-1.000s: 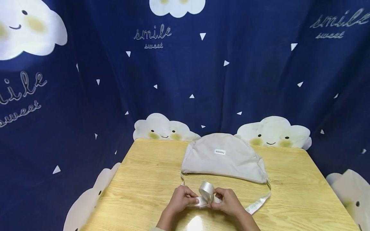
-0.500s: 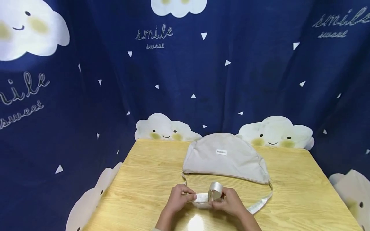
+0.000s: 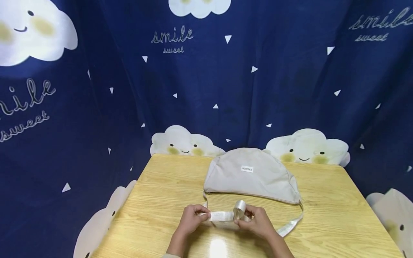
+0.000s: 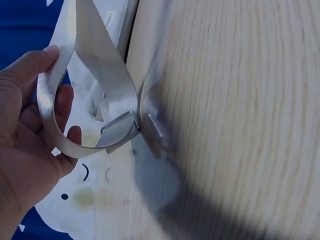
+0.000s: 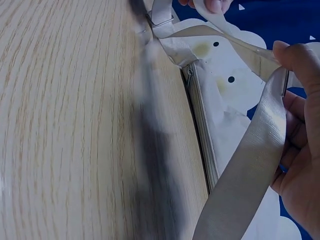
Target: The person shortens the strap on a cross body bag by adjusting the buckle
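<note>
A beige shoulder bag point(image 3: 258, 182) with a small white label lies at the far side of the table, its webbing strap point(image 3: 222, 216) running toward me. My left hand point(image 3: 193, 219) pinches the strap between thumb and fingers. My right hand point(image 3: 258, 220) pinches it further right, at a metal slide buckle point(image 5: 286, 82) partly hidden by the fingers. Beside the right fingers, a loop of webbing point(image 3: 240, 208) stands up. The stretch between the hands is fairly straight. Near the left hand, a metal strap ring point(image 4: 120, 123) joins the webbing.
The wooden table point(image 3: 167, 182) carries the bag and strap. Strap webbing point(image 3: 290, 226) curves from the bag's right end toward my right forearm. A zipper pull point(image 5: 189, 71) shows at the bag's edge. A dark blue curtain point(image 3: 193, 79) with clouds hangs behind.
My left hand has moved left, and the strap stretch between the hands has grown longer. The upright loop has shifted right and looks smaller. The bag stays put.
</note>
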Demonstrator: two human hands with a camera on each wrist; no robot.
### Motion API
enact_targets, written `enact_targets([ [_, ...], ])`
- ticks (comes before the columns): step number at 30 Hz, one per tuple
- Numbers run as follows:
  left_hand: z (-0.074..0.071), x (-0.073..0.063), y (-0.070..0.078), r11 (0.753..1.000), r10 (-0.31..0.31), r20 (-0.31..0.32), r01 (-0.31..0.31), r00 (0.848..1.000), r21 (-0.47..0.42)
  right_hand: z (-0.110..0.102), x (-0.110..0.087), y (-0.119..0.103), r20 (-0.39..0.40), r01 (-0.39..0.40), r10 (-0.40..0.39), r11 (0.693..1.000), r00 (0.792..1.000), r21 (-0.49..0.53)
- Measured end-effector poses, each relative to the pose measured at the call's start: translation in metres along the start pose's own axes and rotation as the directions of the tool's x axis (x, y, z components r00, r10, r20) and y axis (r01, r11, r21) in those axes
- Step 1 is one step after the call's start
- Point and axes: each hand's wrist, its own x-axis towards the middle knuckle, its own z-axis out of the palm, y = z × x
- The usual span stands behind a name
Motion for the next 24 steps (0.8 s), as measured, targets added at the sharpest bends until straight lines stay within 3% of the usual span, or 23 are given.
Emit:
enact_targets([
  [4,-0.004,-0.001,0.008,1.000,-0.005,0.024,0.005,1.000,0.001,-0.001,0.001,-0.001,-0.015,0.001,-0.001,1.000,1.000,-0.010],
  [9,0.005,0.004,-0.007,0.999,-0.020,0.086,0.017,0.996,0.037,0.001,0.002,0.002,-0.024,0.031,-0.030,0.999,0.999,0.040],
  [13,0.015,0.007,-0.008,0.995,0.023,0.137,-0.036,0.990,0.096,0.004,0.003,0.004,-0.020,0.052,-0.051,0.997,0.998,0.055],
  [16,0.023,0.009,-0.008,0.971,0.079,0.176,-0.116,0.981,0.209,0.005,0.002,0.004,-0.033,0.064,-0.063,0.996,0.997,0.055],
  [20,0.032,0.012,-0.005,0.911,0.142,0.204,-0.208,0.969,0.357,0.008,0.001,0.003,-0.051,0.062,-0.060,0.997,0.997,0.045],
  [24,0.037,0.013,0.001,0.896,0.169,0.199,-0.235,0.965,0.378,0.012,0.000,0.003,-0.073,0.078,-0.077,0.997,0.994,0.023],
])
